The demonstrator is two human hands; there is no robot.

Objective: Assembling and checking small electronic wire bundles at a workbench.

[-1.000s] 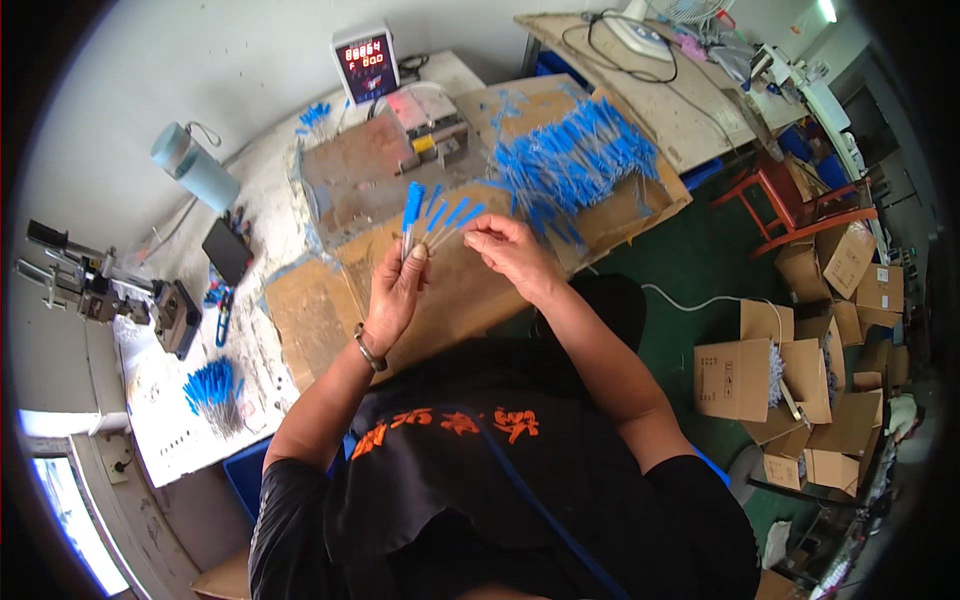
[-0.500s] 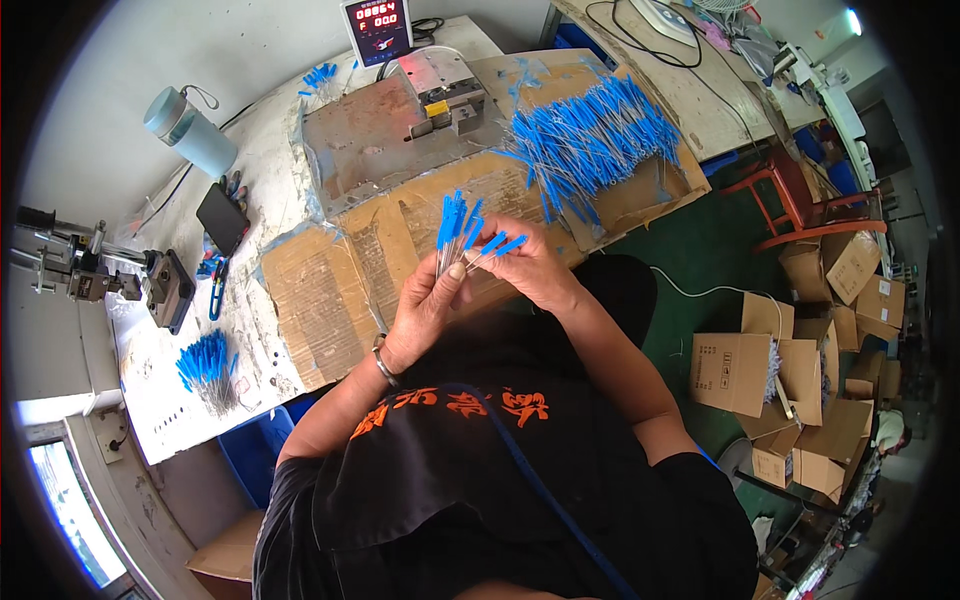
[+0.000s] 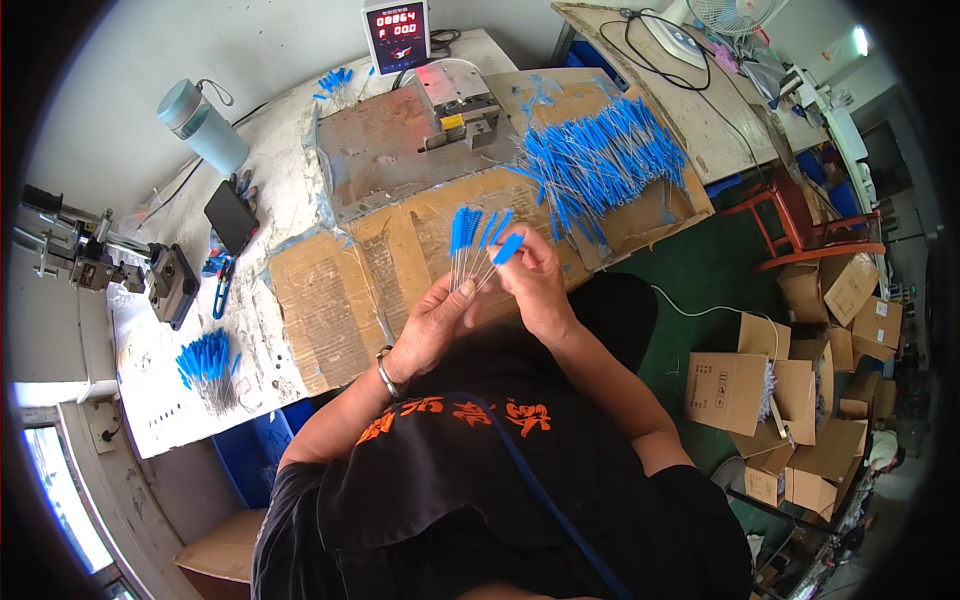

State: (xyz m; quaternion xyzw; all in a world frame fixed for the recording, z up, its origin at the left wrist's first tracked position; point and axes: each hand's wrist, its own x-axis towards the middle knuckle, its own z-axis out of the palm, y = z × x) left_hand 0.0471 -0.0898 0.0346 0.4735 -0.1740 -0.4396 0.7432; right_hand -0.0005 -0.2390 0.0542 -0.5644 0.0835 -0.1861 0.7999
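In my left hand (image 3: 437, 318) a fanned bunch of thin wire brushes (image 3: 466, 235) stands with blue heads up, the wire stems pinched between thumb and fingers. My right hand (image 3: 538, 285) is just beside it, fingers bent, with a blue-headed brush (image 3: 508, 249) at its fingertips. The stem of that brush runs down toward the left thumb. Both hands are held over the near edge of the cardboard sheet (image 3: 340, 310) on the bench. A large pile of similar blue brushes (image 3: 605, 155) lies beyond them to the right.
A metal fixture (image 3: 462, 110) with a red digital counter (image 3: 397, 35) stands at the back. Leftward are a bottle (image 3: 205, 130), a phone (image 3: 231, 217), a cutter (image 3: 222, 288), another brush bunch (image 3: 207, 365) and a clamp stand (image 3: 170, 285). Cartons (image 3: 730, 390) and a red chair (image 3: 810, 225) are at right.
My right hand has turned more upright and drawn slightly right at the bunch. The brushes in my left hand are spread wider. The whole view has shifted slightly.
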